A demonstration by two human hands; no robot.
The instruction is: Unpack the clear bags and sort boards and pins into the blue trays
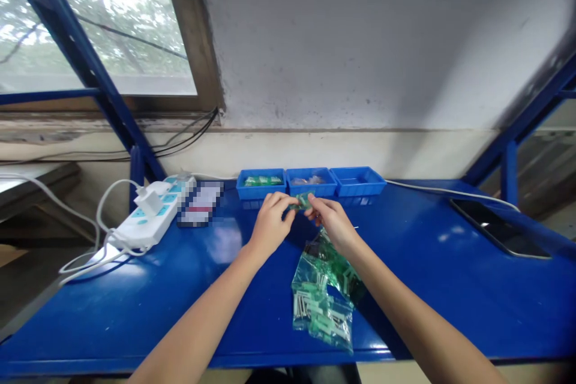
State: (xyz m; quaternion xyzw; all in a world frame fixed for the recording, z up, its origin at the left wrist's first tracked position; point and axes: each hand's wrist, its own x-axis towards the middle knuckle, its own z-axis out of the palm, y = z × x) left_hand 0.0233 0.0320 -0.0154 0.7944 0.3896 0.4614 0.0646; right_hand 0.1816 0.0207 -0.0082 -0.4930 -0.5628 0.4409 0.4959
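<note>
Two bare hands hold a small green packet above the table's middle, short of its far edge.
The left hand point(273, 219) and right hand point(335, 222) pinch opposite ends of the small green packet point(304, 201) between thumb and fingers, likely to steady it. Filled plastic bags point(321, 306) lie piled between the forearms towards the near edge, seemingly for easy reach; three blue bins point(261, 193) line the far edge, probably to keep contents apart. The glossy blue table point(180, 312) carries a white power strip point(155, 216) near its far-left corner and a black phone point(499, 228) towards the right edge. Beyond stand a grey wall point(360, 42) and a window point(135, 24).
</note>
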